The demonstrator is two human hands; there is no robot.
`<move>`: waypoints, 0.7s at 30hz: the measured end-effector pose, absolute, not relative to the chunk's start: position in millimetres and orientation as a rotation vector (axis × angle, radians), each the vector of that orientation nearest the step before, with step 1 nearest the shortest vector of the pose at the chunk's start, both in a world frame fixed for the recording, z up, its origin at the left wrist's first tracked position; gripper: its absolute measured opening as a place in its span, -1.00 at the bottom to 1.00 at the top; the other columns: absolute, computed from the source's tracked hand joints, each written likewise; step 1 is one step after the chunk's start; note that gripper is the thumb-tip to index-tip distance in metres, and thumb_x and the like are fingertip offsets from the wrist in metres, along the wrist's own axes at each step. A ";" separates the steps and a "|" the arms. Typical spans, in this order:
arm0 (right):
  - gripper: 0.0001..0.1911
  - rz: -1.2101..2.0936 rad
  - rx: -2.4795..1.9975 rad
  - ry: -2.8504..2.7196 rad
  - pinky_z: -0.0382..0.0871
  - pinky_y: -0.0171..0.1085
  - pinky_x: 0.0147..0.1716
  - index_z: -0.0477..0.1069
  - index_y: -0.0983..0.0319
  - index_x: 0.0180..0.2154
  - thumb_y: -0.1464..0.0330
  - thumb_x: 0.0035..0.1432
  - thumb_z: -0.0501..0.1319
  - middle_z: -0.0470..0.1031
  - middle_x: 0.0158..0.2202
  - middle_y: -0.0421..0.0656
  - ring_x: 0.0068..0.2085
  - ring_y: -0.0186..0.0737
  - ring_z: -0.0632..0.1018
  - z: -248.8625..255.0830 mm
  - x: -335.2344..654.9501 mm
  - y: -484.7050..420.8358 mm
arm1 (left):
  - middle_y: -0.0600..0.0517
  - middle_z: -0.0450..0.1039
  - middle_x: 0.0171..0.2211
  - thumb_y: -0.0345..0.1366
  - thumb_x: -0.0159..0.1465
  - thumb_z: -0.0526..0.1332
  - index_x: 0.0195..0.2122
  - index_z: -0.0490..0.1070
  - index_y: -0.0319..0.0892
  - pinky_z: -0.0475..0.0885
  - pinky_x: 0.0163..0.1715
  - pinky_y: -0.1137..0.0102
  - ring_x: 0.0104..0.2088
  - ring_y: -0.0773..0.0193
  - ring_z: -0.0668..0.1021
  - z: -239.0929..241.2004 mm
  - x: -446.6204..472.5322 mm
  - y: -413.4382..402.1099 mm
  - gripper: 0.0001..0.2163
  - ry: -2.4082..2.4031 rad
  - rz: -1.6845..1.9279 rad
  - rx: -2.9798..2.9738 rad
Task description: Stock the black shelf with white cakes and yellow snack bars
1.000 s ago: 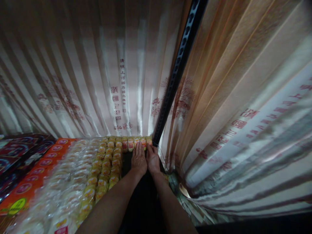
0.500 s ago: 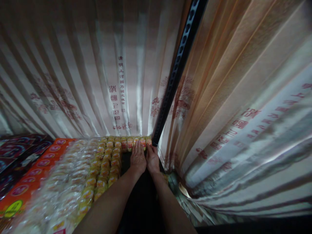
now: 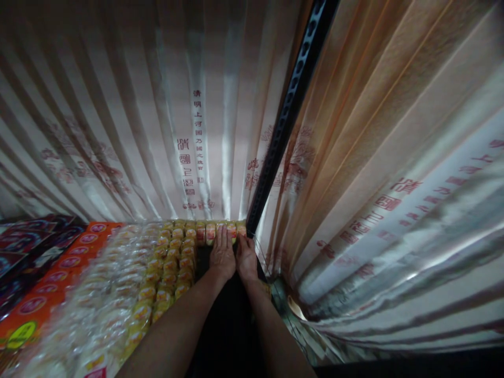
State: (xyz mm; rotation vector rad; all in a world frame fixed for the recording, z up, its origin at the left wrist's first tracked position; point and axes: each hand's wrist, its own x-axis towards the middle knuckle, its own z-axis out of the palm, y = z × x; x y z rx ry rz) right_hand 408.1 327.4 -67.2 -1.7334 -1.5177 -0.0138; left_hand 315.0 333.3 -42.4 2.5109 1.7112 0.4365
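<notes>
Small yellow-wrapped snack packs [image 3: 210,231] stand in a row along the back edge of a dark surface [image 3: 226,325]. My left hand [image 3: 222,257] lies over the front of this row, its fingers straight and flat against the packs. Close beside it, my right hand [image 3: 247,258] is at the row's right end, just below the last pack [image 3: 241,229], with the fingers bent and held together. Whether anything is between those fingers is hidden. More yellow packs [image 3: 169,268] form lengthwise rows left of my hands.
Clear-wrapped packs [image 3: 106,278] fill the area further left, beside an orange printed box [image 3: 59,278] and dark printed packages [image 3: 31,252]. A black perforated post [image 3: 285,115] rises at the back right corner. Pleated printed curtains [image 3: 212,68] hang behind and to the right; thin cords [image 3: 281,294] dangle there.
My left hand has shifted very slightly left along the packs. My right hand stays at the row's end. The view has tilted slightly.
</notes>
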 end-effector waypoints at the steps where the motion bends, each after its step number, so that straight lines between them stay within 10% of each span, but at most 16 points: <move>1: -0.58 -0.011 -1.731 -1.516 0.40 -0.25 -0.23 0.34 0.29 0.01 0.47 0.16 -0.09 0.37 -0.18 0.01 -0.19 -0.21 0.44 -67.8 408.1 327.6 | -0.21 -0.19 0.29 -0.48 0.21 -0.13 0.25 -0.13 -0.40 0.00 0.23 0.13 0.29 0.11 -0.13 -43.1 314.4 334.3 -0.45 1.710 0.421 2.512; 21: -0.50 0.050 -1.614 -1.676 0.41 -0.25 -0.12 0.37 0.23 0.01 0.59 0.06 -0.05 0.42 -0.16 -0.04 -0.16 -0.25 0.46 -72.1 402.5 337.7 | -0.18 -0.11 0.28 -0.48 0.21 -0.15 0.23 -0.04 -0.38 0.02 0.23 0.18 0.28 0.15 -0.07 -49.6 306.5 342.0 -0.48 1.688 0.346 2.596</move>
